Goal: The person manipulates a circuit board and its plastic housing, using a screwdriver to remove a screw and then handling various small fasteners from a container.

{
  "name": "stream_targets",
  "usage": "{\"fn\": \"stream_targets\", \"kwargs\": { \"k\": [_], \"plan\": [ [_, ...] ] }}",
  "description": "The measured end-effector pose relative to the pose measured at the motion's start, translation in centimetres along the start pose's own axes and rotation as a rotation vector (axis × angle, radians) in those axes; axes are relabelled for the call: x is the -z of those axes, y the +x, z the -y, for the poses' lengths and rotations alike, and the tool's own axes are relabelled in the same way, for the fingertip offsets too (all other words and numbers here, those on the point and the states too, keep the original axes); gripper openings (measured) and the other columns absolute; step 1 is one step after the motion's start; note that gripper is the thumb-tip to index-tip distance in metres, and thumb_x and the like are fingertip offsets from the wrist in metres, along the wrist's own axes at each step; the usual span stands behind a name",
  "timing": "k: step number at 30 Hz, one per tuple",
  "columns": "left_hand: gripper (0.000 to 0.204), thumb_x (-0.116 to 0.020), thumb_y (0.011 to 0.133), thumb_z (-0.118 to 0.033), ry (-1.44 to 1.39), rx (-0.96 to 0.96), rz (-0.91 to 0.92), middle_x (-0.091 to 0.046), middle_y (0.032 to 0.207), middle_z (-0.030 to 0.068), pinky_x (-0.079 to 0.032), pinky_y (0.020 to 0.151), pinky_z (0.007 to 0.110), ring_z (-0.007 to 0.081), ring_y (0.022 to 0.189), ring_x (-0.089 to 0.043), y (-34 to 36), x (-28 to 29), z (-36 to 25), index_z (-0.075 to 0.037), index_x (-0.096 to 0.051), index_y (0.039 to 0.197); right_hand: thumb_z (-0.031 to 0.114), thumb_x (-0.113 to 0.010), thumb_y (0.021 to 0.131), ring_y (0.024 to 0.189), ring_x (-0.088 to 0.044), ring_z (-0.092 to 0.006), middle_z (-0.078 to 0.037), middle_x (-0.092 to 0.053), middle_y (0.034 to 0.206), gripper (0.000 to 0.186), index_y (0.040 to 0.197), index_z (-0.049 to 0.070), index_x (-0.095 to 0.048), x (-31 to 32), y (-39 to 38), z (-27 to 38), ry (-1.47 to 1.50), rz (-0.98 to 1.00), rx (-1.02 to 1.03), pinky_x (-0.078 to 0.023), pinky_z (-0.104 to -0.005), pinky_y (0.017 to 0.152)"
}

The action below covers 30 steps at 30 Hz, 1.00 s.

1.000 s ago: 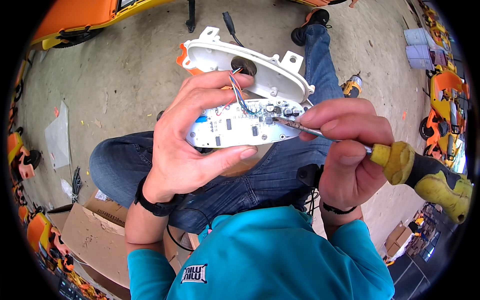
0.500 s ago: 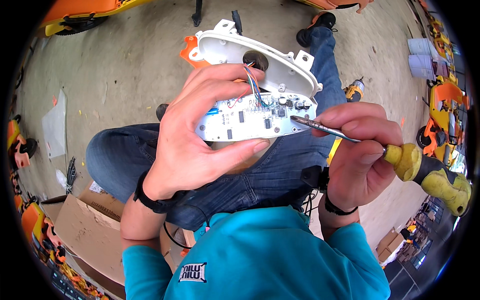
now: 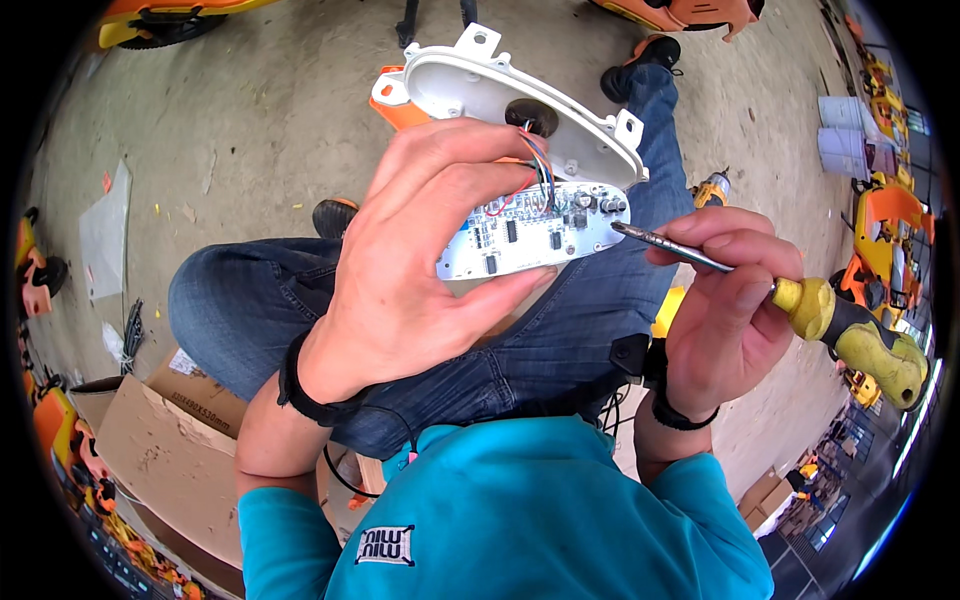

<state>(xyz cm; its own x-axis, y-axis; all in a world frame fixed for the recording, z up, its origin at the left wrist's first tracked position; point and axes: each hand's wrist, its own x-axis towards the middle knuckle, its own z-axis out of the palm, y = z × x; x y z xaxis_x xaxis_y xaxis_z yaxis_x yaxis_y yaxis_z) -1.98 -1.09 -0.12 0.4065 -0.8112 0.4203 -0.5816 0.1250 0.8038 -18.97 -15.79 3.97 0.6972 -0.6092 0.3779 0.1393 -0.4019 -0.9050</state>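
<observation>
I have the left hand (image 3: 415, 265) gripping the board (image 3: 535, 242), thumb along the lower edge and fingers over the upper one. In the right hand (image 3: 735, 285) the fingers are closed on the screwdriver (image 3: 802, 303), pinching its shaft, with the handle sticking out to the right. Its tip sits at the board's right end; from my view I cannot tell whether it touches, or whether a screw lies under it.

The board is component side up, tilted a little, above the lap. Thin wires (image 3: 543, 168) run from its upper edge to the dark round opening in the housing (image 3: 480, 92), which stands open just beyond. An orange part (image 3: 402, 114) shows behind its left end.

I judge the step in hand to be tool work at that right end. The next move calls for a steady board, a squarely set tip and slack in the wires.

Farther out, a drill (image 3: 712, 187) lies on the floor (image 3: 270, 150), and a box (image 3: 175, 470) stands at the left.
</observation>
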Motion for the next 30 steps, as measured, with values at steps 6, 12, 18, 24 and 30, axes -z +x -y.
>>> {"fn": "stream_targets", "kwargs": {
  "k": [6, 12, 18, 24, 30],
  "plan": [
    [0.050, -0.082, 0.071, -0.009, 0.042, 0.083, -0.097, -0.063, 0.129, 0.0168, -0.044, 0.102, 0.038, 0.0287, 0.119, -0.058, 0.3, 1.6, 0.3, 0.002, -0.063, 0.116, 0.019, -0.052, 0.104, 0.079, -0.064, -0.0176, -0.018, -0.065, 0.097, 0.023, 0.100, -0.003, -0.057, 0.2, 0.9, -2.2, 0.055, -0.124, -0.130, -0.058, -0.0296, 0.070],
    [0.049, -0.077, 0.086, -0.013, 0.038, 0.277, -0.440, -0.064, 0.129, 0.0091, -0.049, 0.094, 0.025, 0.0134, 0.112, -0.061, 0.1, 5.5, 1.6, 0.000, -0.062, 0.131, 0.029, -0.056, 0.103, 0.076, -0.068, -0.0155, -0.012, -0.068, 0.091, 0.032, 0.098, -0.003, -0.061, 1.0, 2.3, -7.5, 0.103, -0.197, -0.500, -0.054, -0.0251, 0.064],
    [0.049, -0.075, 0.089, -0.015, 0.075, 0.233, -0.514, -0.066, 0.124, 0.0115, -0.047, 0.091, 0.022, 0.0109, 0.106, -0.061, -0.2, 7.3, 2.6, 0.002, -0.060, 0.133, 0.028, -0.058, 0.102, 0.067, -0.063, -0.0110, -0.006, -0.066, 0.083, 0.028, 0.095, 0.001, -0.061, -0.6, 0.5, -17.8, 0.076, -0.106, -0.910, -0.051, -0.0226, 0.056],
    [0.048, -0.074, 0.090, -0.013, 0.071, 0.222, -0.526, -0.065, 0.126, 0.0112, -0.046, 0.092, 0.023, 0.0116, 0.107, -0.061, 0.0, 7.2, 2.6, 0.003, -0.060, 0.132, 0.027, -0.057, 0.102, 0.064, -0.062, -0.0140, -0.007, -0.065, 0.083, 0.025, 0.095, 0.003, -0.059, -3.5, -7.7, -31.1, 0.021, -0.139, -1.523, -0.059, -0.0287, 0.060],
    [0.051, -0.075, 0.089, -0.018, 0.093, 0.280, -0.472, -0.064, 0.127, 0.0117, -0.047, 0.092, 0.023, 0.0123, 0.108, -0.061, -0.3, 7.4, 2.6, 0.003, -0.059, 0.133, 0.020, -0.062, 0.099, 0.058, -0.064, -0.0175, -0.009, -0.064, 0.078, 0.023, 0.097, -0.003, -0.062, -8.2, -12.0, -34.1, -0.292, 0.162, -1.609, -0.059, -0.0314, 0.049]
  ]
}}
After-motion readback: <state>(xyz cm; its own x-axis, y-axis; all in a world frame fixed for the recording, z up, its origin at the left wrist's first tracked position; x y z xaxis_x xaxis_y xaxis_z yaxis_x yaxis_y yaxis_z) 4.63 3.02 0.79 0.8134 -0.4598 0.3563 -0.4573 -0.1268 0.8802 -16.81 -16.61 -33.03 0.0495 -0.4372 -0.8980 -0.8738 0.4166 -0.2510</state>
